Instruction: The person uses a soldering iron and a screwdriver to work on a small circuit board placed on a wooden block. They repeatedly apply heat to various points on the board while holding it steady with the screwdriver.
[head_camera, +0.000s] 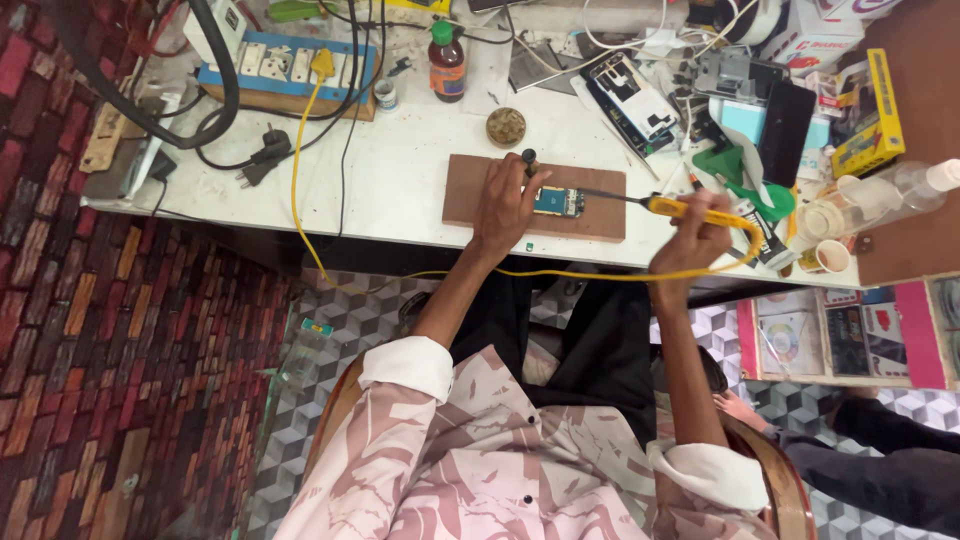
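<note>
White and scuffed, the workbench runs across the top of the view, crowded with cables and parts, above a floor of red brick pattern on one side and grey cube pattern under the seated person. Near the bench's front edge lies a brown wooden board, and on it sits a small blue-green circuit board. The left hand rests on the wooden board just beside the circuit board, its fingers bent and pressing at the circuit board's left end; a small dark object shows at the fingertips, too small to identify. The right hand is clamped around the yellow handle of a soldering iron, whose thin dark shaft reaches leftward to the circuit board's right edge. A yellow cord leads from the iron's handle along the bench edge and up to a blue and white power strip at the back left. Beyond the wooden board stand a brown bottle with a green cap and a small round tin. To the right lie a green tape dispenser, a yellow box and a clear plastic bottle on its side
</note>
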